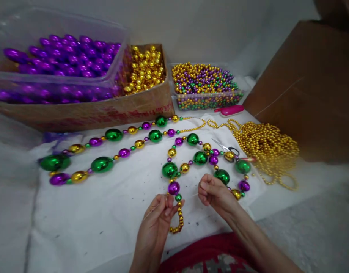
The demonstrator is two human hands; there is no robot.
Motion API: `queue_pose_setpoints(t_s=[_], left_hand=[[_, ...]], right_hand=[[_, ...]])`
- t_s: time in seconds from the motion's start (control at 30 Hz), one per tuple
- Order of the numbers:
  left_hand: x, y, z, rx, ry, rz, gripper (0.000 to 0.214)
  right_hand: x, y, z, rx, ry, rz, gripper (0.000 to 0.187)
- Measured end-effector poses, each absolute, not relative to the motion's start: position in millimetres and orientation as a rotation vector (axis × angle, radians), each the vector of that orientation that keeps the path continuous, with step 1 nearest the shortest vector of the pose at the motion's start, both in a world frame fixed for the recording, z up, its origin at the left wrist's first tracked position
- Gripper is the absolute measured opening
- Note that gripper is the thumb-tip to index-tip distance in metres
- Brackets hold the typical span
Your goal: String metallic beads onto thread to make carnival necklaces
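Observation:
My left hand (156, 216) pinches a bead necklace (173, 188) close to its large purple bead, where a short gold bead strand (180, 220) hangs in a loop. Thin pale thread (192, 195) spans the gap towards my right hand (216, 192), whose fingers are closed on it. Green, gold and purple beads of this necklace curl across the white cloth behind both hands. On the left lies a second necklace (102, 164), stretched out in a long loop with a thin gold bead end. Scissors (233, 151) with dark handles rest among the beads.
A clear tub (112, 80) of purple beads and a cardboard box (151, 102) of gold beads stand at the back left. Behind the cloth is a bin (208, 95) of small mixed beads. A pink tool (232, 110), piled gold bead strands (267, 146) and a large brown carton (305, 87) occupy the right.

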State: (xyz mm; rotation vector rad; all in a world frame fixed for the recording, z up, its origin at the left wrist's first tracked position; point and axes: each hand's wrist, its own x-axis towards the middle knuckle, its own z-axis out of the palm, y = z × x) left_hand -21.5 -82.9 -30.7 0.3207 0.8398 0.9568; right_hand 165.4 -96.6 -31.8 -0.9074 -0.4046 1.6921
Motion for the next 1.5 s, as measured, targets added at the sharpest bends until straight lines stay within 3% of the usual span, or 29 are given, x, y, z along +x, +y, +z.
queue_pose_setpoints(t_s=[0.6, 0.87, 1.1, 1.2, 1.37, 1.5], left_hand=[[-13, -63, -2, 0.564, 0.676, 1.052, 0.025], [-20, -56, -29, 0.662, 0.828, 1.003, 0.024], [-20, -41, 10, 1.198, 0.853, 0.737, 0.014], [-11, -35, 21, 1.228, 0.831, 0.704, 0.013], [-6, -30, 29, 1.367, 0.891, 0.832, 0.010], [0, -29, 33, 1.620, 0.901, 0.881, 0.012]], right_hand=[[176, -96, -3, -0.898, -0.616, 1.695, 0.017], [180, -88, -18, -1.015, -0.666, 1.667, 0.019], [179, -63, 32, -1.081, -1.274, 1.564, 0.010], [171, -51, 48, -0.981, -1.262, 1.548, 0.008], [173, -49, 29, -1.136, -1.078, 1.388, 0.011], [160, -58, 3, -1.076, -1.060, 1.544, 0.019]])
